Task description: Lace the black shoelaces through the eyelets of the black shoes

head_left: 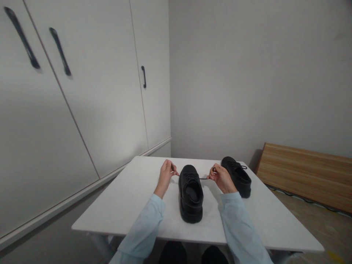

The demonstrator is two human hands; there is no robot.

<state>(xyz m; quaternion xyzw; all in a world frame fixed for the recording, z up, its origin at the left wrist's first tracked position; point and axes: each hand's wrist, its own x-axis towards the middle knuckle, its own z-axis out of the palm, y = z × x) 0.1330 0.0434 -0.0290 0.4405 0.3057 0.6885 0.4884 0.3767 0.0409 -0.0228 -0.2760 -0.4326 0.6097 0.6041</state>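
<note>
Spreading behind everything, a grey wall (247,73) meets white cabinet doors (96,73) on the left. The white table (121,205) stands before both, its far edge near the wall. Beyond its right edge, a wood-grain board (305,174) stands tilted by the wall (a dark cable (299,198) runs along its foot). Light blue sleeves (143,227) reach over the near edge. Between them sits a black lace-up shoe (191,212), upright, about midway between the left and right edges, toe towards the far edge. A second black shoe (233,168) crowds the space by the far right corner; the right hand (222,178) overlaps it in view, whether touching I cannot tell. The left hand (165,174) pinches one end of the middle shoe's shoelace (203,178), out to the left; the right hand pinches the other, drawn out straight to the right.
</note>
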